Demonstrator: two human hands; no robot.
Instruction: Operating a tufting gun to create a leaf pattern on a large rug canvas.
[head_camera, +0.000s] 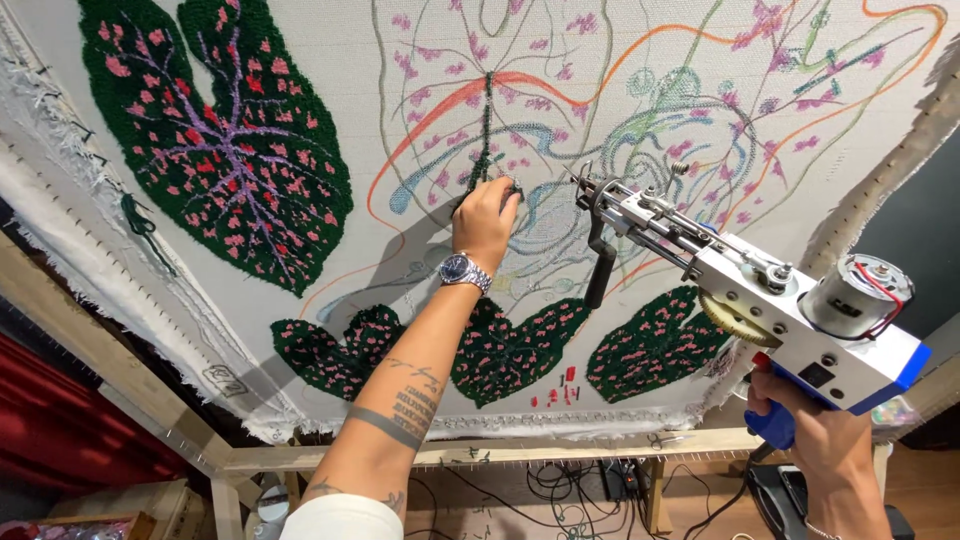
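Yarn (484, 150) pinched under left-hand fingers (497, 190).

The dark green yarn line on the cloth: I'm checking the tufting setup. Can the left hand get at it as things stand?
Probably yes: the left hand already rests on the cloth at the dark green yarn line, and the tufting gun in the right hand stays clear beside it.

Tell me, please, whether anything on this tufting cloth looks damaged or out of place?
A loose strand of dark green yarn dangles over the frayed left edge of the cloth. Otherwise nothing stands out: the left hand touches the cloth, and the right hand holds the tufting gun clear.
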